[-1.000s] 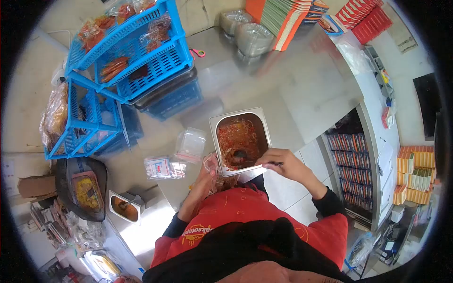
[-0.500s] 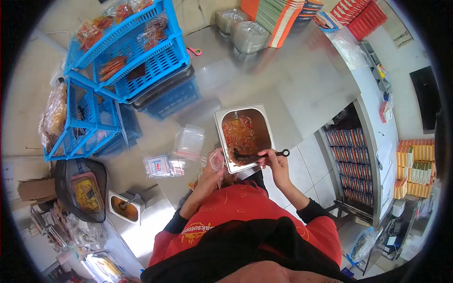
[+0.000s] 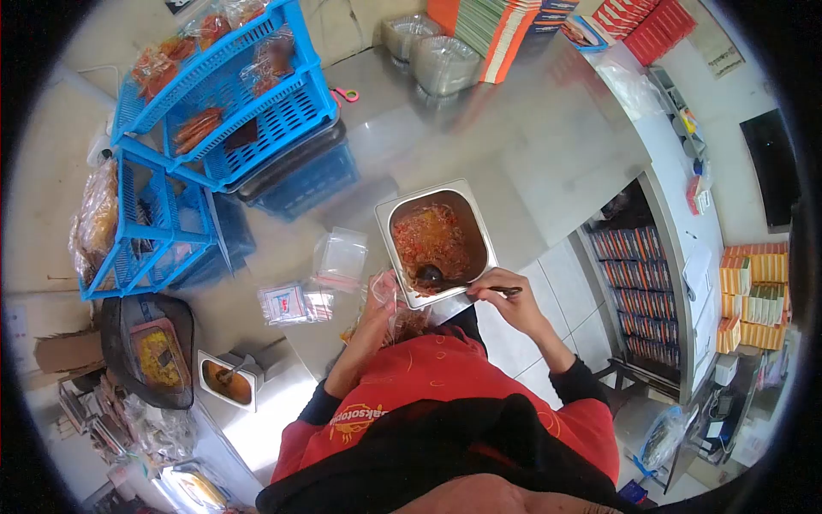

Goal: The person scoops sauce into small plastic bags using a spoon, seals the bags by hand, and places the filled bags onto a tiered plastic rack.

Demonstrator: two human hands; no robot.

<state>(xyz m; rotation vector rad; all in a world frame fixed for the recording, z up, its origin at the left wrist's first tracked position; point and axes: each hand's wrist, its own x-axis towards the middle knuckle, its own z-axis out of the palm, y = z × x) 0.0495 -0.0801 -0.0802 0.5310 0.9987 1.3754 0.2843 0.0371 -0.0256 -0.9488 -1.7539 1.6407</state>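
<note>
A steel food pan [image 3: 473, 199] with red, oily chopped chilli sauce [image 3: 431, 236] sits at the front edge of the steel counter. My right hand [image 3: 512, 301] is closed round the handle of a black spoon [image 3: 429, 274], at the pan's near right corner. The spoon's bowl dips into the sauce at the near side of the pan. Left of the pan, my left hand [image 3: 373, 319] pinches a clear plastic bag [image 3: 401, 319] close to the apron. Just beyond that hand lie empty clear zip bags [image 3: 342, 255] and a stack of printed labels or packets [image 3: 287, 303].
Blue plastic baskets [image 3: 248, 176] with bagged food stand at the back left. Clear plastic containers [image 3: 445, 64] and stacked flat cartons [image 3: 505, 34] are at the back. A smaller steel pan [image 3: 227, 381] with a ladle and a mesh-covered tray [image 3: 157, 355] are at left.
The spoon has turned and slid, so its bowl now faces up in the sauce and less of its handle shows. The view has shifted slightly. My left hand still holds the bag.
</note>
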